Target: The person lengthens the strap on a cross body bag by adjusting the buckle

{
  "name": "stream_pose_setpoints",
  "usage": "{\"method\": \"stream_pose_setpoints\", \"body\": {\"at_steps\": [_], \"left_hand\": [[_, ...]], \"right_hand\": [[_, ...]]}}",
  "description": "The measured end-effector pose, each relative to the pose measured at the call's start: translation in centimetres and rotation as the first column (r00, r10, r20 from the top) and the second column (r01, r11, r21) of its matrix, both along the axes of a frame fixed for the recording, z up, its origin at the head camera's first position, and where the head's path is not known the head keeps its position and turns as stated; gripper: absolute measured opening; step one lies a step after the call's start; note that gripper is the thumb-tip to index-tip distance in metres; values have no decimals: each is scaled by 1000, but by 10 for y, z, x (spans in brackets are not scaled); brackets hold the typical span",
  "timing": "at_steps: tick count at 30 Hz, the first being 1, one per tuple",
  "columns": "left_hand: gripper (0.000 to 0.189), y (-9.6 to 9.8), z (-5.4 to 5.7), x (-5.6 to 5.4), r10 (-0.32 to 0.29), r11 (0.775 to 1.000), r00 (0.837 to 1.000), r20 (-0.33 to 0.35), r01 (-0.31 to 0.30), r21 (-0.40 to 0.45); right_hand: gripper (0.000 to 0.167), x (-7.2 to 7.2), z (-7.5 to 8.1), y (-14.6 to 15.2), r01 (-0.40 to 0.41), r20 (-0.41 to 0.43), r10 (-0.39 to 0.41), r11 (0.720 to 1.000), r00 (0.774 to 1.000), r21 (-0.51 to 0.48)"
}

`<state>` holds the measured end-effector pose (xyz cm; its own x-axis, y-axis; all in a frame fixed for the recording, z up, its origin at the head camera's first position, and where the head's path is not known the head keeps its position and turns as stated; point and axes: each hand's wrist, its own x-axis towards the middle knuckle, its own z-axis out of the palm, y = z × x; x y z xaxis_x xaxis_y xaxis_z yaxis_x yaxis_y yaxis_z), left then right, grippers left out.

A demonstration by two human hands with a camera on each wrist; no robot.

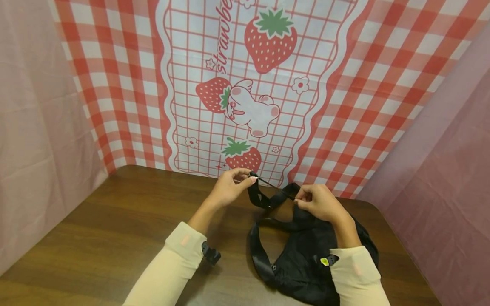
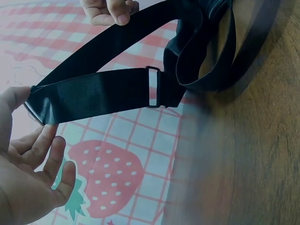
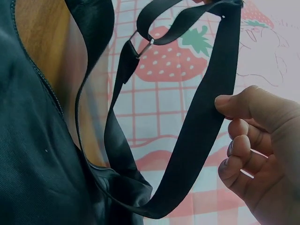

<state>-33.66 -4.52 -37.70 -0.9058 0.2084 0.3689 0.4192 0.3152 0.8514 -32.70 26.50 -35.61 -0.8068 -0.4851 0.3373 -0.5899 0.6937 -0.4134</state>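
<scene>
A black fabric bag (image 1: pixel 306 255) lies on the right side of the table, its webbing strap (image 1: pixel 261 257) looping out to the left. My left hand (image 1: pixel 229 187) pinches a fold of the raised strap (image 2: pixel 103 91) between thumb and fingers, at a buckle end. Farther along, my right hand (image 1: pixel 319 202) pinches the same strap (image 3: pixel 199 122) by its edge, and the length between both hands is drawn straight. A rectangular slider ring (image 2: pixel 153 86) sits on the strap below. In the right wrist view, the bag's zipper (image 3: pixel 42 79) runs along its edge.
The brown wooden table (image 1: pixel 115 229) extends left and forward. A red checked strawberry cloth (image 1: pixel 237 106) hangs behind its far edge, with pink curtains (image 1: pixel 444 191) at both sides. Small dark wrist devices (image 1: pixel 210 253) are worn at the cream sleeves.
</scene>
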Motion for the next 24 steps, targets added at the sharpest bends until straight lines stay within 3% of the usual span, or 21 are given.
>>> {"method": "stream_pose_setpoints", "body": {"at_steps": [24], "left_hand": [[39, -3, 0, -2, -65, 997, 997, 29, 66, -36]], "right_hand": [[12, 1, 5, 20, 32, 0, -32, 999, 999, -33]]}}
